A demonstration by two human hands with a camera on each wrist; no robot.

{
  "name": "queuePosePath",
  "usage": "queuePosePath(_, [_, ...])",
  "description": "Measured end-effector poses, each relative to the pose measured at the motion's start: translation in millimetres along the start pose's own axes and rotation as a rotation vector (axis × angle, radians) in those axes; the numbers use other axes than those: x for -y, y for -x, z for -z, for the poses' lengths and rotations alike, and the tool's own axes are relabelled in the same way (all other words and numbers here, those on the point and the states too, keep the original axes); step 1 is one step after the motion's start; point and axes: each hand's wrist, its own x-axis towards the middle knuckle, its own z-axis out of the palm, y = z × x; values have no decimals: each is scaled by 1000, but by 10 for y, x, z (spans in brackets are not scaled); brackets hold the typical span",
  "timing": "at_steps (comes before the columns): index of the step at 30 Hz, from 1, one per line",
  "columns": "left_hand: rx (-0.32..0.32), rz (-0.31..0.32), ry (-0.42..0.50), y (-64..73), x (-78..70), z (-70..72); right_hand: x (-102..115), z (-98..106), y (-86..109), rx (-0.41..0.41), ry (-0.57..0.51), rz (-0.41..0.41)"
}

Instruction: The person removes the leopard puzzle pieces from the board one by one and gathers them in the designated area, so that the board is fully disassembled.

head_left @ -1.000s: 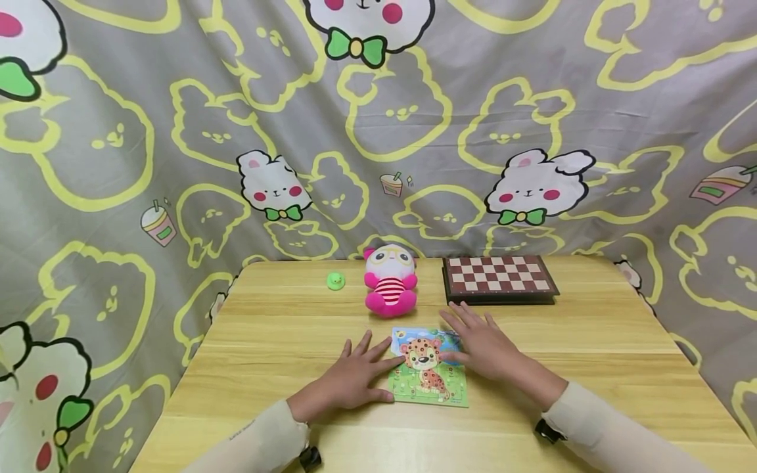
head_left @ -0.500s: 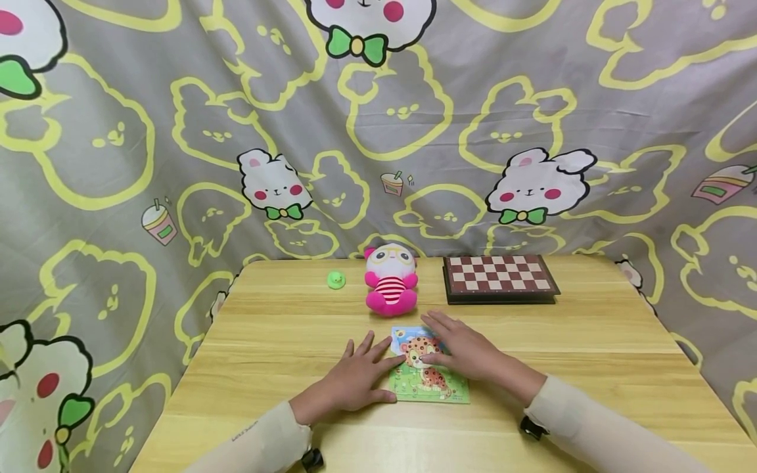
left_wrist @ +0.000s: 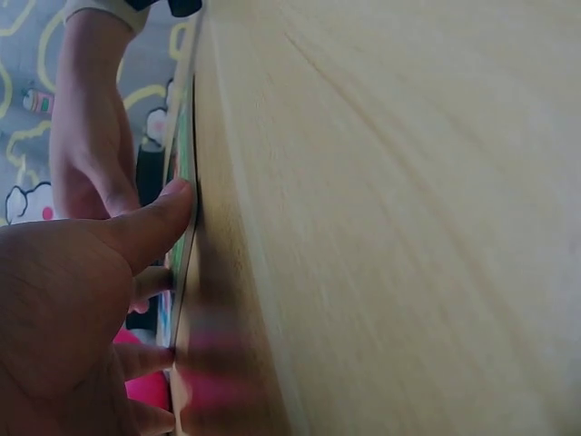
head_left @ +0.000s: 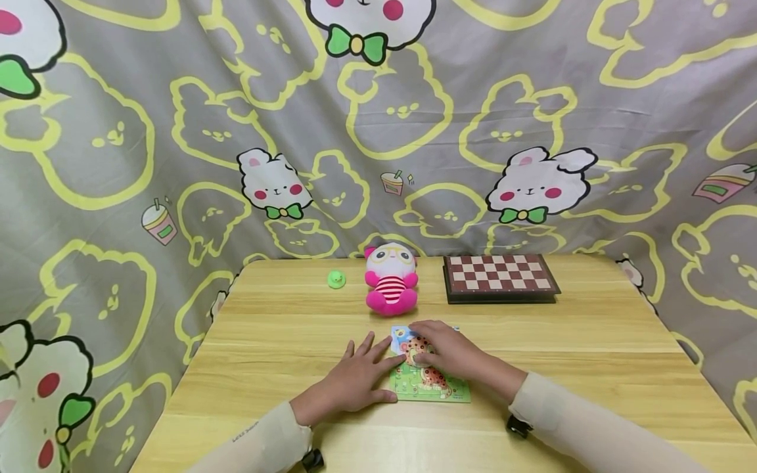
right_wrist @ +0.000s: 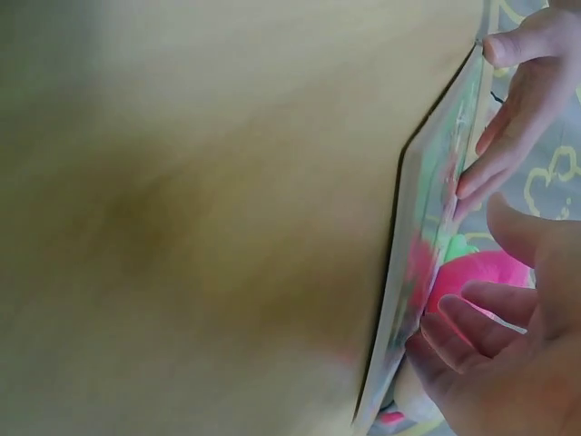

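Lying flat on the wooden table (head_left: 266, 355) between the two hands, the picture puzzle (head_left: 427, 381) is to the right of the left hand (head_left: 353, 382) and partly under the right hand (head_left: 451, 350). The right is the nearer, reaching across the upper right part; the left stays mostly outside the left edge, its thumb at the near left corner and its index fingertip over the board. The left hand's fingers are spread; the right hand's are slightly bent, thumb apart, with no pinch visible. The puzzle looks almost square from the head view, so its long axis is unclear. It is a thin board showing a spotted orange cub on green grass under blue sky, crossed by piece seams.
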Motion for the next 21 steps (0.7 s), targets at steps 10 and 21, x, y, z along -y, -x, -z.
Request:
queuePosePath(10, [7, 0, 1, 4, -4, 14, -20, -121, -161, -40, -39, 2])
queuePosePath(21, [4, -9, 6, 3, 5, 1, -21, -138, -311, -2, -90, -33])
